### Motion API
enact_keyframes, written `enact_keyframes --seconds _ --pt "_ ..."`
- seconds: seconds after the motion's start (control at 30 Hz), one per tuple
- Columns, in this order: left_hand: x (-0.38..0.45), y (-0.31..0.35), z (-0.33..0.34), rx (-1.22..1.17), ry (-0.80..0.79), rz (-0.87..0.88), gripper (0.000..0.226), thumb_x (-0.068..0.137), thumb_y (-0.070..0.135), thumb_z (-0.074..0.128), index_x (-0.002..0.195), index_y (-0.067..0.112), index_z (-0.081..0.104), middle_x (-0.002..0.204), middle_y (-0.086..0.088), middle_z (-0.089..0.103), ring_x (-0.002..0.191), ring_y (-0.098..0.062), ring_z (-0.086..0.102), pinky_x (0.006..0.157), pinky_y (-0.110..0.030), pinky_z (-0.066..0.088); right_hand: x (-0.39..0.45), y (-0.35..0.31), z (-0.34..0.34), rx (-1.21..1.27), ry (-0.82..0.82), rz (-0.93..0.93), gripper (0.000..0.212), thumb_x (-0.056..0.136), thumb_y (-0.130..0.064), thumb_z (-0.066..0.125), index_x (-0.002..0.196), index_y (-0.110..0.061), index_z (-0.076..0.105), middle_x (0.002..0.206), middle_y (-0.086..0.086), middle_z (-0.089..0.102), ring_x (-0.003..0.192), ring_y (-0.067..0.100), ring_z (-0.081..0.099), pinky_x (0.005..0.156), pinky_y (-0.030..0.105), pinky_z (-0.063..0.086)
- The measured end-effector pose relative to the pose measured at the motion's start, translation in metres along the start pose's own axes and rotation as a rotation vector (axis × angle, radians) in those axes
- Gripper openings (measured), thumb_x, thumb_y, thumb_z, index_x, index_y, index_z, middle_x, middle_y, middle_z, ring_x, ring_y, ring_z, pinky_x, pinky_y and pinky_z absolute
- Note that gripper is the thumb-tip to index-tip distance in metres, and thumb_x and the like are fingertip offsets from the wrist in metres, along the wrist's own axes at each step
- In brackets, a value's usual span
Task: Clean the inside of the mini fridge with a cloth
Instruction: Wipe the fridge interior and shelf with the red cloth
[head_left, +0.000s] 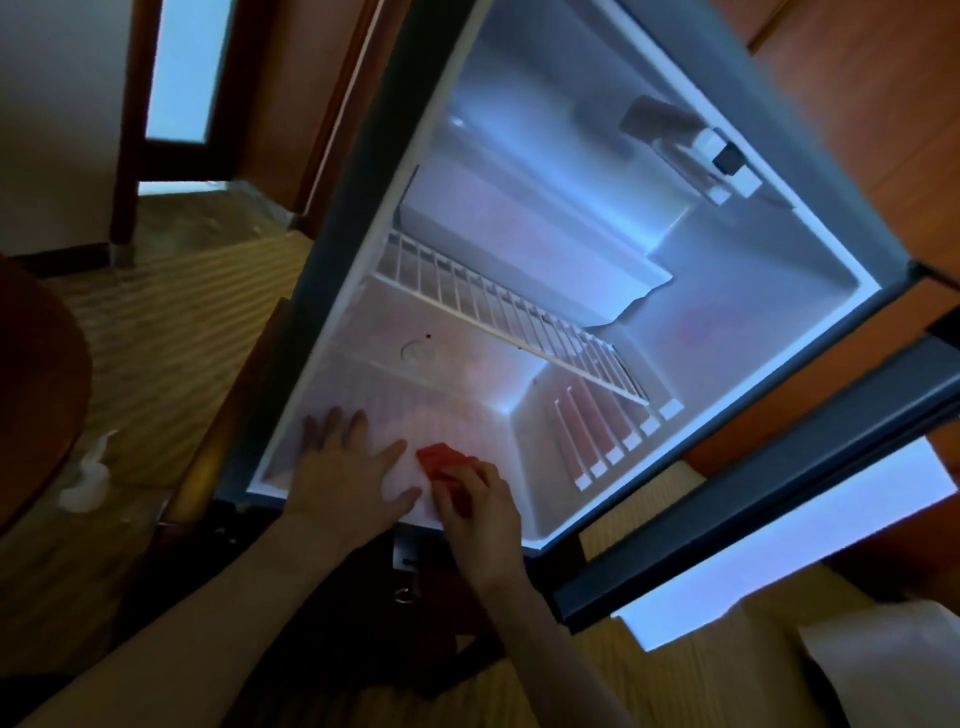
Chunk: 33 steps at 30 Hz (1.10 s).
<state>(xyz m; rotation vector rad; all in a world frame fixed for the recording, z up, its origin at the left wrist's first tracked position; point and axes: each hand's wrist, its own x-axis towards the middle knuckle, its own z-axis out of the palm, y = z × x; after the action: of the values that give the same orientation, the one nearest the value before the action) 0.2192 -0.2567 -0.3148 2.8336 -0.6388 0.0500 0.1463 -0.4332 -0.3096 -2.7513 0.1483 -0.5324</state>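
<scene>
**Red cloth going over the fridge floor, front edge**

Standing by the open mini fridge (769, 291), I'm watching both hands working low at the front of the cavity. The right hand (480, 512) is curling its fingers round a small red cloth (441, 460), bunched up, w/ the free end poking out ahead of the knuckles and lying on the white floor of the fridge, just inside the front lip. The left hand (345, 470) is lying flat beside it, fingers spread and straight, palm pressing on the same floor, holding nothing; it's prob. bracing the person's weight.

Handling, as I'm judging it: the cloth is looking soft, light and floppy, so it's going to fold and ball up rather than stay spread. Best hold is a loose wad under the fingers, as now, or flattened under the palm for more contact. Can't tell if it's damp. The liner is looking smooth and hard, so the cloth is likely sliding easily; ribbed bits of the floor and the side-wall slots may be snagging it.

The wire shelf (519, 322) is sitting mid-height, above the hands; it's thin, prob. liftable, and reaching the back means going under it. The door (753, 499) is hanging open to the right. A white spray bottle (85, 480) is lying on the carpet, well apart to the left.
</scene>
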Motion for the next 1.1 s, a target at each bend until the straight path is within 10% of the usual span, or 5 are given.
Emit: enact_keyframes --seconds 0.43,0.67,1.1 --pt "0.004 -0.002 -0.019 0.045 -0.152 0.035 0.075 0.089 0.081 0.028 0.155 0.048 0.018 0.164 -0.01 0.01 0.149 -0.042 0.008 0.119 -0.06 0.008 0.062 -0.012 -0.017 -0.245 -0.268 -0.039 0.034 0.101 -0.03 0.052 0.133 -0.03 0.062 0.12 0.008 0.058 0.103 0.03 0.061 0.086 0.032 0.048" --pt "0.0 -0.002 -0.018 0.056 -0.136 0.044 0.073 0.09 0.08 0.026 0.154 0.045 0.022 0.161 -0.01 0.015 0.148 -0.041 0.013 0.12 -0.059 0.012 0.072 0.011 -0.117 -0.949 -0.162 -0.277 0.035 0.102 -0.023 0.044 0.13 -0.018 0.064 0.137 0.007 0.053 0.135 0.032 0.04 0.112 0.045 0.032" --pt "-0.003 -0.002 -0.01 -0.002 -0.099 0.016 0.074 0.09 0.08 0.025 0.156 0.047 0.019 0.166 -0.009 0.007 0.151 -0.038 0.004 0.121 -0.057 0.002 0.082 0.001 -0.164 -0.841 -0.184 -0.25 0.041 0.09 -0.055 0.063 0.094 -0.015 0.073 0.101 0.004 0.065 0.095 0.028 0.064 0.076 0.035 0.049"
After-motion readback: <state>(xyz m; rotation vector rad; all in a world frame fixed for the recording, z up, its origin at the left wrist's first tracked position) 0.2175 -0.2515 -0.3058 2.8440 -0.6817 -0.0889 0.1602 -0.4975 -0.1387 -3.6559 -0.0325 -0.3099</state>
